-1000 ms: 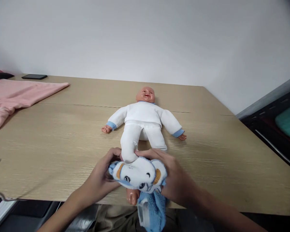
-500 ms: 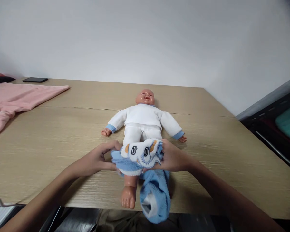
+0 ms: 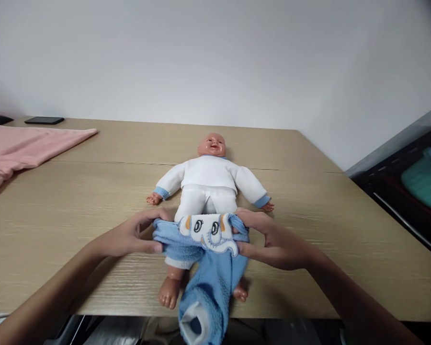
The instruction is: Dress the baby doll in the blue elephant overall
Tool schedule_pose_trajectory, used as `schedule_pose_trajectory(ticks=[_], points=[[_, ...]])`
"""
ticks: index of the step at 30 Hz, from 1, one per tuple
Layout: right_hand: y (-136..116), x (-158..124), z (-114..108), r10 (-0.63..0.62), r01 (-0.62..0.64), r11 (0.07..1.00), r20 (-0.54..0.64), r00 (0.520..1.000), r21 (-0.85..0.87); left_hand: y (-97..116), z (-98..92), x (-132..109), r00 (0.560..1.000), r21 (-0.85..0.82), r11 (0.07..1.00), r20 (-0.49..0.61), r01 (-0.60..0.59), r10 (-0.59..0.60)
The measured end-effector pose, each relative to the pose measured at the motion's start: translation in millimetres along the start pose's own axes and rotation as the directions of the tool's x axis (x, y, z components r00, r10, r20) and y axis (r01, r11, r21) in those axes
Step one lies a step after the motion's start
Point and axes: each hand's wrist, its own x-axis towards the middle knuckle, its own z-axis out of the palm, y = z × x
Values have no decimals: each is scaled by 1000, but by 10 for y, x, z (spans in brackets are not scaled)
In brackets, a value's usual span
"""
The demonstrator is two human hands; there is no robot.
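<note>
A baby doll (image 3: pixel 211 172) in a white top with blue cuffs lies on its back, feet toward me. Blue fleece pants (image 3: pixel 211 273) with an embroidered elephant face are around its lower legs. One foot (image 3: pixel 170 291) pokes out of a bunched pant leg. The other foot (image 3: pixel 240 293) shows beside the second leg, which hangs loose over the table edge with its white cuff hollow. My left hand (image 3: pixel 138 235) grips the waistband's left side between thumb and fingers. On the other side, my right hand (image 3: pixel 269 237) is closed on the waistband, some fingers inside it.
Pink cloth (image 3: pixel 28 148) lies on the wooden table (image 3: pixel 104 191) at the left, with a black phone (image 3: pixel 44 120) behind it. A white wall rises along the back. To the right stands a dark rack or case (image 3: pixel 413 187) holding something teal.
My hands have moved apart, stretching the waistband wider. The loose pant leg has swung left, and the doll's second foot now shows beside it.
</note>
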Motion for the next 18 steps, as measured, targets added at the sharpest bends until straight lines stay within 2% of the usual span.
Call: schedule_pose_trajectory(ticks=[3, 5, 6, 7, 9, 11, 13, 14, 16, 18], points=[[-64, 8, 24, 47, -48, 998, -10, 999, -50, 308, 59, 69, 996, 211, 975, -48, -66, 78], [-107, 33, 69, 44, -50, 992, -52, 998, -116, 583, 173, 174, 983, 325, 940, -110, -107, 150], [-131, 50, 92, 26, -38, 990, -89, 996, -137, 716, 245, 244, 980, 355, 926, -98, -129, 174], [-159, 68, 109, 2, -22, 989, -133, 991, -147, 835, 317, 324, 982, 347, 928, -77, -136, 173], [-224, 102, 116, -24, -8, 989, -210, 977, -147, 1000, 438, 503, 996, 200, 976, -7, -86, 89], [-292, 117, 75, 2, -36, 988, -226, 974, -148, 1055, 498, 676, 980, 55, 998, 194, -42, 30], [-343, 97, -5, 77, -98, 986, -153, 985, -136, 1024, 498, 813, 925, -14, 1000, 378, -25, 29], [-358, 73, -49, 124, -134, 983, -93, 988, -123, 991, 485, 863, 904, -26, 999, 426, -29, 37], [-363, 9, -126, 197, -192, 976, 36, 980, -102, 927, 457, 926, 900, -48, 998, 432, -45, 61], [-342, -53, -167, 191, -184, 979, 83, 978, -93, 888, 446, 953, 908, -68, 996, 411, -63, 86]])
